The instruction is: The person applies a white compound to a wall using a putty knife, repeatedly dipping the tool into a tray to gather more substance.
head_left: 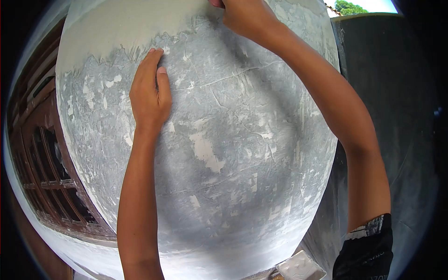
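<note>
My left hand (151, 91) lies with fingers stretched out and held close together against the grey wall (242, 116). Its fingertips touch near the ragged lower edge of a smooth beige coating (121, 28). My right hand (252, 21) is raised at the top edge of the view, by the upper part of the wall. Its fingers look curled, but most of them are cut off by the frame, so whatever they hold is hidden. Pale patches and thin cracks mark the bare grey surface below the coating.
A brown wooden window or door frame with panes (51, 163) is at the left. A dark panel (392, 93) stands to the right of the wall. Low at the bottom right sits a container of pale paste (301, 268). Green foliage (350, 8) shows at the top right.
</note>
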